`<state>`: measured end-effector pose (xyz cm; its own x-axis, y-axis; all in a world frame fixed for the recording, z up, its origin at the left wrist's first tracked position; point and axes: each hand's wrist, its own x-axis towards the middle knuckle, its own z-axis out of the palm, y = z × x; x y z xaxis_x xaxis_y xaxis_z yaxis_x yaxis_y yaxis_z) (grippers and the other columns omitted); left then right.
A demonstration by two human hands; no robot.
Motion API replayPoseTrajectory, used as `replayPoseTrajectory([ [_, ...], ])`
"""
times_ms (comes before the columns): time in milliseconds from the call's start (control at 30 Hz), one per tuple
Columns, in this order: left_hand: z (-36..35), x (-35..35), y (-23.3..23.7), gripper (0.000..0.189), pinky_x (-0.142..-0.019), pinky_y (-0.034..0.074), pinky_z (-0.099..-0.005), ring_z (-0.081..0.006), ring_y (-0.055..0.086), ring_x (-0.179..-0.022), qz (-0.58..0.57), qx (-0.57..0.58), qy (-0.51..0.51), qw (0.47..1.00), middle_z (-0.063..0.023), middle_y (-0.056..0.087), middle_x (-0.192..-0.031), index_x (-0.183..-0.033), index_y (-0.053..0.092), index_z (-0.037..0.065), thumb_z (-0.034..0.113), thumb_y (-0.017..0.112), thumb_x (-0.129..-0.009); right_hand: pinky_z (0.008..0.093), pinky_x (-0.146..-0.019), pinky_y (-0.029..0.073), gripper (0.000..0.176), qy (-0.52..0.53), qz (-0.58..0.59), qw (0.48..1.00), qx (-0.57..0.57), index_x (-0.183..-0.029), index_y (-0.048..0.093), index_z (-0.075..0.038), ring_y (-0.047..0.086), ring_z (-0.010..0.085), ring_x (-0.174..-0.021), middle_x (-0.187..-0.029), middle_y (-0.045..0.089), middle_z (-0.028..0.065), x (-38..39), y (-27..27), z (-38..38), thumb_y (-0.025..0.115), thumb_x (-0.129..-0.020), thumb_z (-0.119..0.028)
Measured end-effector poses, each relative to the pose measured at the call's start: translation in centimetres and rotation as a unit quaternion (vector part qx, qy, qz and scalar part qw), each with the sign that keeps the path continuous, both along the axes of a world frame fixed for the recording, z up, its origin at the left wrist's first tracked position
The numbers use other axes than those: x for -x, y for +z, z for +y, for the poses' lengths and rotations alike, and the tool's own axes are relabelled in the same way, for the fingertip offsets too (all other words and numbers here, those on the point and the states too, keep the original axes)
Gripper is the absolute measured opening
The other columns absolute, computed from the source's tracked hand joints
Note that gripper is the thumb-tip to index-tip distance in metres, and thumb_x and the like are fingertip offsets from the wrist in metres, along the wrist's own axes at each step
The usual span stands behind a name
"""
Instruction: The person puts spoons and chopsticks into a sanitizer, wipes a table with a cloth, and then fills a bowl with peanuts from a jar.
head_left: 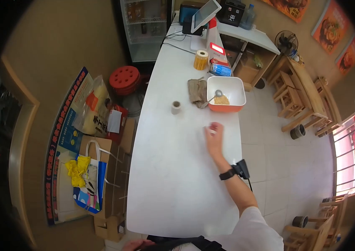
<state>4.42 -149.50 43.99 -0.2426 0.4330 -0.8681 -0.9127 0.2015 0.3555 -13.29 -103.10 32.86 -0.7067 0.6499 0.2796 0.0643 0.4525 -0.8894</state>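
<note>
My right hand [214,136] is closed low over the white counter [177,167], slightly blurred. A bit of white shows between its fingers, but I cannot tell what it is. Beyond that hand stands a square container [236,85], white inside and orange below, with tan crumbs [222,100] in one corner and a metal spoon [218,93] leaning in it. A crumpled brown cloth [196,92] lies against the container's left side. Farther left, a small pale roll [176,107] stands upright. My left hand [137,244] shows only partly at the bottom edge, its fingers mostly hidden.
Behind the container are a blue packet [221,70], a yellow label roll [201,60] and a tablet-like screen [206,16] with cables. Bags and a cardboard box [114,180] flank the counter's left, below red stools [124,79]. Wooden tables [305,90] stand right.
</note>
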Motion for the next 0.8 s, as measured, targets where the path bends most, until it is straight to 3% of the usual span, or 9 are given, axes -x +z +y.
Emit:
replayPoseTrajectory([
  [33,0.4,0.3,0.5,0.035,-0.085,0.040,-0.0298,-0.0191,0.052,-0.098,0.017,0.005,0.028,0.999,-0.0123,0.057,-0.102,-0.108,0.052,-0.001,0.024,0.052,-0.084,0.0411,-0.086,0.039,0.054,-0.088,0.006,0.984,0.155,-0.118,0.037,-0.004,0.045,0.0257,-0.101,-0.111,0.044,0.0125,-0.4,1.1,1.6,0.065,-0.075,-0.022],
  [100,2.1,0.8,1.4,0.035,-0.085,0.039,-0.0296,-0.0187,0.052,-0.099,0.090,0.006,0.052,0.995,-0.0118,0.057,-0.102,-0.108,0.052,0.000,0.025,0.052,-0.084,0.0457,-0.077,0.042,0.075,-0.169,0.024,0.914,0.368,-0.124,0.030,-0.001,0.042,0.0281,-0.106,-0.115,0.043,0.0142,0.1,4.3,5.8,0.064,-0.072,-0.045],
  [167,4.4,1.0,2.2,0.039,-0.088,0.037,-0.0297,-0.0197,0.052,-0.100,0.230,-0.004,0.057,0.972,-0.0117,0.057,-0.103,-0.109,0.052,0.000,0.030,0.051,-0.084,0.0502,-0.079,0.041,0.076,-0.131,0.010,0.892,0.432,-0.122,0.029,-0.001,0.038,0.0335,-0.111,-0.123,0.036,0.0170,1.5,6.0,8.8,0.061,-0.072,-0.048],
  [200,5.1,0.7,2.2,0.039,-0.088,0.037,-0.0297,-0.0197,0.052,-0.100,0.235,-0.001,0.060,0.970,-0.0117,0.057,-0.103,-0.109,0.052,0.000,0.030,0.051,-0.084,0.0502,-0.079,0.041,0.076,-0.125,0.013,0.892,0.435,-0.122,0.029,-0.001,0.038,0.0335,-0.111,-0.123,0.036,0.0170,2.5,5.3,10.8,0.061,-0.072,-0.048],
  [267,6.1,-0.1,2.1,0.039,-0.089,0.035,-0.0293,-0.0190,0.051,-0.102,0.248,-0.013,0.077,0.966,-0.0107,0.058,-0.101,-0.109,0.051,-0.001,0.029,0.050,-0.085,0.0524,-0.085,0.038,0.066,0.045,0.084,0.874,0.477,-0.123,0.029,-0.002,0.035,0.0335,-0.116,-0.127,0.033,0.0181,4.4,2.1,13.6,0.057,-0.076,-0.039],
  [367,5.5,-2.5,0.2,0.042,-0.086,0.041,-0.0334,-0.0201,0.053,-0.099,0.246,-0.016,0.057,0.968,-0.0108,0.057,-0.103,-0.113,0.048,0.001,0.031,0.051,-0.083,0.0534,-0.086,0.039,0.053,-0.028,0.089,0.836,0.540,-0.122,0.032,-0.003,0.046,0.0335,-0.105,-0.121,0.041,0.0189,3.5,5.7,11.8,0.050,-0.079,-0.028],
  [467,4.1,-4.7,-1.7,0.035,-0.086,0.039,-0.0313,-0.0188,0.053,-0.101,0.215,0.018,0.063,0.974,-0.0110,0.057,-0.108,-0.112,0.048,-0.001,0.024,0.044,-0.088,0.0514,-0.083,0.043,0.044,0.049,0.062,0.838,0.540,-0.116,0.037,-0.001,0.052,0.0314,-0.092,-0.111,0.047,0.0173,-1.1,4.7,11.2,0.047,-0.079,-0.019],
  [567,3.8,-6.6,-2.3,0.028,-0.085,0.040,-0.0281,-0.0156,0.053,-0.099,0.187,0.038,0.138,0.972,-0.0094,0.058,-0.106,-0.111,0.050,0.002,0.016,0.043,-0.088,0.0439,-0.077,0.050,0.038,0.104,0.019,0.830,0.548,-0.109,0.042,0.004,0.054,0.0298,-0.090,-0.103,0.049,0.0162,-7.3,5.7,7.5,0.046,-0.076,-0.012],
  [800,2.9,-7.7,0.0,0.026,-0.084,0.040,-0.0286,-0.0168,0.054,-0.097,0.212,0.036,0.190,0.958,-0.0104,0.059,-0.101,-0.106,0.051,0.001,0.016,0.047,-0.085,0.0447,-0.079,0.050,0.038,0.092,-0.031,0.805,0.585,-0.110,0.040,0.005,0.053,0.0314,-0.091,-0.104,0.047,0.0160,-17.4,8.0,-5.5,0.045,-0.075,-0.010],
])
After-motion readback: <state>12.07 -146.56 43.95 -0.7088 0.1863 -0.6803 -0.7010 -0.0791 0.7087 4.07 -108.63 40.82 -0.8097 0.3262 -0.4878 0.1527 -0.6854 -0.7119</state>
